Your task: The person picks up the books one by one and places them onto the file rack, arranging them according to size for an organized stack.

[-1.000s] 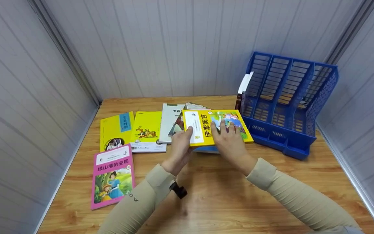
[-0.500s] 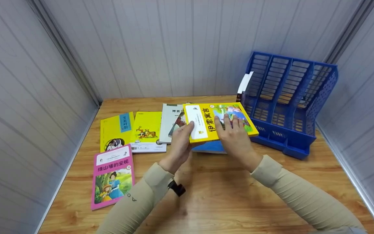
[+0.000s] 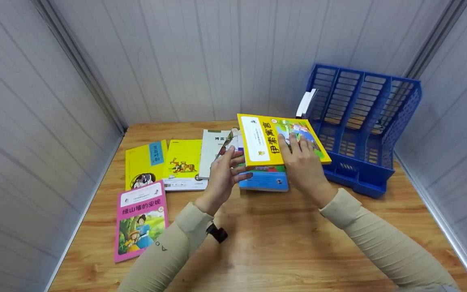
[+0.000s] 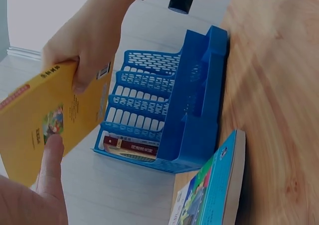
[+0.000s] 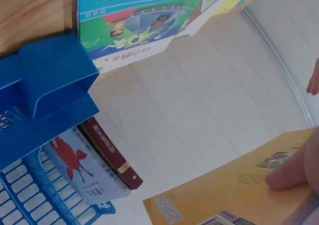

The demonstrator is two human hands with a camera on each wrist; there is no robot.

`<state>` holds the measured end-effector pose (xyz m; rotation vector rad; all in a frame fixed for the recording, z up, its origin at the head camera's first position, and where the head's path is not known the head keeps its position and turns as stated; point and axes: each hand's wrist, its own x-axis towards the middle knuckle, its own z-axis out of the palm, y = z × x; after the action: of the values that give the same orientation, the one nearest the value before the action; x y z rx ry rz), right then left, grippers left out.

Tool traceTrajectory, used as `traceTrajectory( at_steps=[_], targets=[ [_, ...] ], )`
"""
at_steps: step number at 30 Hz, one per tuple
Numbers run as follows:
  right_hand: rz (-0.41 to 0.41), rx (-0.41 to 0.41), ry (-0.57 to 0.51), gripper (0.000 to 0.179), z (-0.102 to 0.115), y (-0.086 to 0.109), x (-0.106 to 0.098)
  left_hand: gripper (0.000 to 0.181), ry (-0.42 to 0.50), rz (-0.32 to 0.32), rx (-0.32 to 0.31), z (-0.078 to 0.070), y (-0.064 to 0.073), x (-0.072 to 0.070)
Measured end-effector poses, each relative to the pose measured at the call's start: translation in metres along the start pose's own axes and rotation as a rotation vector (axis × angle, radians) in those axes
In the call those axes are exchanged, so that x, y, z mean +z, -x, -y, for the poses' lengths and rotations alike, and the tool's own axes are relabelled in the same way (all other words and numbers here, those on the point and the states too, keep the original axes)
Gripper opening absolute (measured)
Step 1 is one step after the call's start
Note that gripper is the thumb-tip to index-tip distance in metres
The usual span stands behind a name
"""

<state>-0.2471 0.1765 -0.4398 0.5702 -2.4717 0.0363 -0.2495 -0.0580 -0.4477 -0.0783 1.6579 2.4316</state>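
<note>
A yellow book (image 3: 260,140) with a picture cover is held above the table by my right hand (image 3: 307,168). The fingers lie over its front cover, and the thumb (image 5: 286,174) presses the back cover in the right wrist view. My left hand (image 3: 222,174) is just left of the book, with fingers spread and loosely bent. In the left wrist view one of its fingers (image 4: 52,160) overlaps the back cover; whether it touches, I cannot tell. Below the held book lies a blue-edged book (image 3: 264,179), partly covered by it.
A blue file rack (image 3: 373,182) stands at the right, with a dark red book (image 5: 110,152) and a pale book (image 5: 82,167) in its left compartment. Yellow books (image 3: 146,162), a pink book (image 3: 141,227) and a pale grey book (image 3: 211,156) lie on the wooden table (image 3: 274,251).
The yellow book has risen and moved right, toward the rack, in my right hand. My left hand has let go of its left edge and opened its fingers.
</note>
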Motion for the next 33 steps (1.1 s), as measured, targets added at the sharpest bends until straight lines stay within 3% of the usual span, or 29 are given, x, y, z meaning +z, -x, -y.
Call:
traceTrajectory(
  at_steps=[16,25,33],
  targets=[
    [-0.204,0.047,-0.080,0.053,-0.035,-0.006,-0.002,0.051,-0.037,-0.011,0.066,0.000,-0.001,-0.013],
    [-0.298,0.113,-0.278,0.051,-0.057,-0.007,-0.001,0.045,-0.076,-0.002,0.088,0.003,-0.004,-0.017],
    [-0.374,0.231,-0.384,0.048,-0.076,-0.009,0.003,0.034,-0.148,-0.006,0.117,0.008,-0.006,-0.018]
  ],
)
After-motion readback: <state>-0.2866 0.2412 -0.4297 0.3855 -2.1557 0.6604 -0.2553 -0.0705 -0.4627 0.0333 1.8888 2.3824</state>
